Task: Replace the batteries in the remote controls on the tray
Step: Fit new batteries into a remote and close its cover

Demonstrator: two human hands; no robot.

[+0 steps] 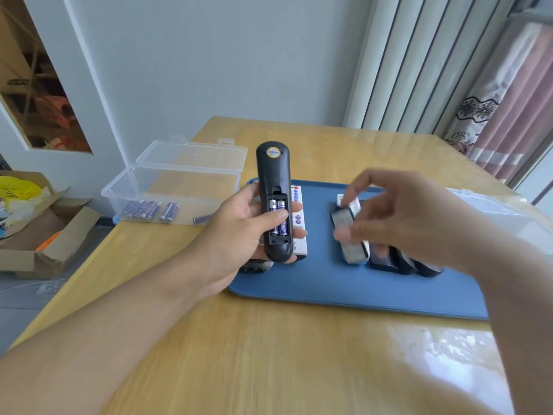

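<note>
Two purple batteries (278, 218) sat side by side in the open back of a black remote (273, 202), which the left hand (239, 232) gripped upright above the left part of a blue tray (323, 283), thumb pressed across the batteries and fingers curled round from behind. A white remote (300, 232) lay on the tray just behind it, at three o'clock from the black one. The right hand (398, 217) hovered over the tray's middle, blurred, fingers loosely bent and holding nothing that could be made out. Under its fingertips lay a grey remote (350, 238), with dark remotes (398, 262) at four o'clock from it. At ten o'clock from the tray stood a clear box (176, 190), lid open, with loose batteries (149, 210) inside. Everything rested on a wooden table (269, 354).
</note>
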